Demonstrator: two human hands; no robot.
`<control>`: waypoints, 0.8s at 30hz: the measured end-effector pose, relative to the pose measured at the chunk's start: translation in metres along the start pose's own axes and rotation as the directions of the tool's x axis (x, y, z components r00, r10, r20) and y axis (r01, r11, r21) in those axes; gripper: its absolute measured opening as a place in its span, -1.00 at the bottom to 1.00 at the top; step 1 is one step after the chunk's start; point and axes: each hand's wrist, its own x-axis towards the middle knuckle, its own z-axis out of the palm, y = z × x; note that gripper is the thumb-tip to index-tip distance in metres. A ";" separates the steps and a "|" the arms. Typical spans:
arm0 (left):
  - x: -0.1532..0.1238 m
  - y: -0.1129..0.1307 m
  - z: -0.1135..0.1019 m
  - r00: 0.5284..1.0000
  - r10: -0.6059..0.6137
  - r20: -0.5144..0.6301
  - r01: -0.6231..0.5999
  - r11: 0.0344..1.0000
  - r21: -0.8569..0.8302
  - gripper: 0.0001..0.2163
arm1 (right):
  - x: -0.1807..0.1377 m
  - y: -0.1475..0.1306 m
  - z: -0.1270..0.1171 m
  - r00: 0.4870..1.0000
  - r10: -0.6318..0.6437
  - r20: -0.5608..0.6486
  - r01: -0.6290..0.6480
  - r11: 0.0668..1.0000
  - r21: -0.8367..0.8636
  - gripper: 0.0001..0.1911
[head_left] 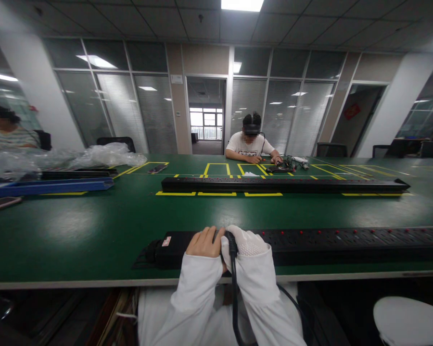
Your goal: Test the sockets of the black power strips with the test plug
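A long black power strip [317, 246] with a row of red lights or buttons lies along the near edge of the green table. My left hand [205, 242], bare, is closed over its left part, fingers together across the top. Close beside it, my right hand [251, 243] in a white dotted glove is closed on a black power cord [234, 274] at its thick plug end. The plug's face is hidden, so I cannot tell whether it sits in a socket. The cord hangs down between my forearms toward my lap. A small white label [166, 241] marks the strip's left end.
A second long black strip [285, 185] lies across mid-table beside yellow tape marks [217, 194]. Blue rails [50, 186], plastic wrap [104, 154] and a phone [2, 204] lie left. Opposite, a person [250, 142] handles dark parts with cables [283, 166]. A white stool [409, 319] stands lower right.
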 end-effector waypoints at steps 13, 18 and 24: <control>-0.005 -0.007 -0.001 0.992 0.048 0.115 -0.041 0.997 -0.065 -0.59 | 0.019 -0.004 -0.006 0.999 0.019 0.035 -0.021 0.999 0.037 -0.66; -0.006 -0.007 0.004 0.997 0.055 0.061 -0.054 0.998 -0.026 -0.66 | 0.016 -0.007 -0.005 0.998 0.026 0.060 -0.026 1.000 -0.001 -0.68; -0.003 -0.005 0.000 0.997 0.051 0.065 -0.050 0.999 -0.014 -0.69 | 0.013 -0.009 -0.009 0.995 0.027 0.101 -0.025 1.000 -0.019 -0.68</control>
